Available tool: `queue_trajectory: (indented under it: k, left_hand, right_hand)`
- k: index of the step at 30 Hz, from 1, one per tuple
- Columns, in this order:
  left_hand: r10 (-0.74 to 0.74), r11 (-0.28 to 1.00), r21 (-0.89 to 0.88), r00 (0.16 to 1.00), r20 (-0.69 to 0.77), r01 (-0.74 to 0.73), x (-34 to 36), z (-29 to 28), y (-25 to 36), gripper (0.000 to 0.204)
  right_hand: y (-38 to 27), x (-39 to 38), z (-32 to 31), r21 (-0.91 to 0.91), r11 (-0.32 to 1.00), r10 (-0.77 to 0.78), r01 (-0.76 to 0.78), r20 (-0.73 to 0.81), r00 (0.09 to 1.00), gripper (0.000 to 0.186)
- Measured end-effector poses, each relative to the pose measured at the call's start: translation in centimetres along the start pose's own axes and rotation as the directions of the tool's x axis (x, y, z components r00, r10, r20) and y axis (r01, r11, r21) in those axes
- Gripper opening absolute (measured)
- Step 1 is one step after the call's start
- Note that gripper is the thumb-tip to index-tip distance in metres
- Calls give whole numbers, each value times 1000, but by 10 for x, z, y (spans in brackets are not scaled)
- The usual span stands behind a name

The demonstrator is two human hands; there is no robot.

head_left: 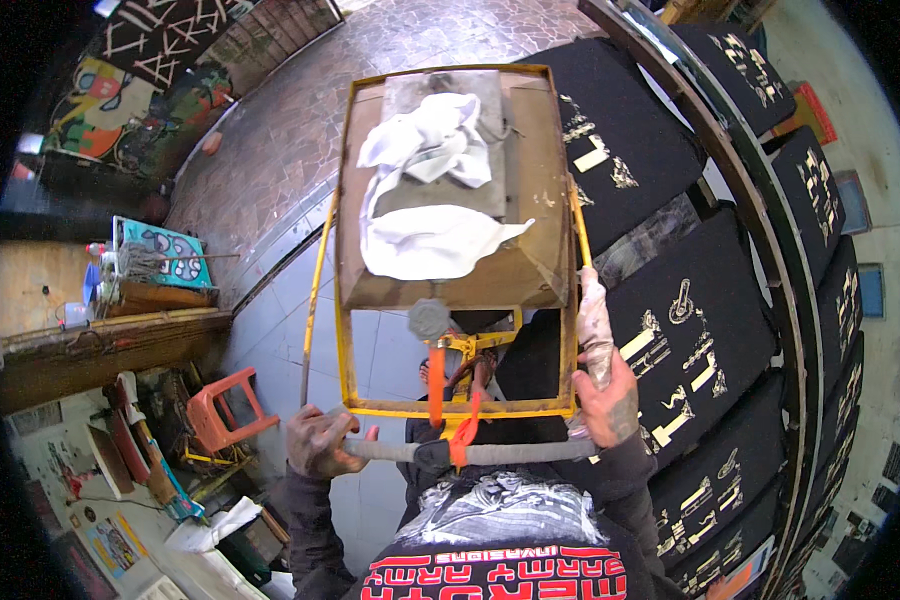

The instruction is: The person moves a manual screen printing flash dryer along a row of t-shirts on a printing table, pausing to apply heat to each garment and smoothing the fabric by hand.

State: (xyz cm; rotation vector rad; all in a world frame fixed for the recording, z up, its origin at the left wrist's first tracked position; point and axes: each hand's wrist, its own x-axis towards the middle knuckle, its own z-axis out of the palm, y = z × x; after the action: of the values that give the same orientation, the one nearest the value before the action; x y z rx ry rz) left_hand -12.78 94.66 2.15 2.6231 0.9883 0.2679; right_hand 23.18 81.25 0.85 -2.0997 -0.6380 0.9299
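A yellow metal frame (460, 408) stands in front of me, with a brown sloped panel (540, 230) set in its far part. A crumpled white cloth (430, 245) lies on the panel. Across the near side runs a grey padded handlebar (520, 454), with an orange strap (465, 432) tied at its middle. My left hand (322, 440) is curled round the bar's left end, thumb pointing inward. At the right end my right hand (610, 402) is closed by the frame's corner, against a cloth-wrapped rod (594, 325); its palm side is partly hidden.
Black printed shirts (690, 330) lie on boards in a long rack to the right, behind a dark rail (795, 400). A red plastic stool (232, 410) and cluttered shelving stand at the left. Tiled floor (270, 345) shows beside the frame; stone paving (270, 130) lies beyond.
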Motion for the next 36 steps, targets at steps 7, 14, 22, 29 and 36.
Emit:
queue_trajectory:
  k: [7,14,22,29,36]
  left_hand:
    - [61,998,29,992,-107,-58,-2,2,-5,32]
    - [82,995,-44,978,-194,-93,-13,16,-15,27]
    - [92,993,-52,960,-265,-110,-24,20,-20,27]
    - [22,991,-123,969,-245,-53,-24,25,-19,25]
    - [18,990,-129,954,-301,-60,-23,28,-19,17]
  right_hand:
    - [31,9,3,-24,987,-156,156,-5,988,23]
    - [28,9,-2,79,997,-26,20,71,997,27]
    - [38,12,-5,-10,1000,-14,15,59,998,29]
    - [56,36,-18,-57,994,-93,98,94,991,26]
    - [69,53,-25,-72,990,-109,117,107,988,25]
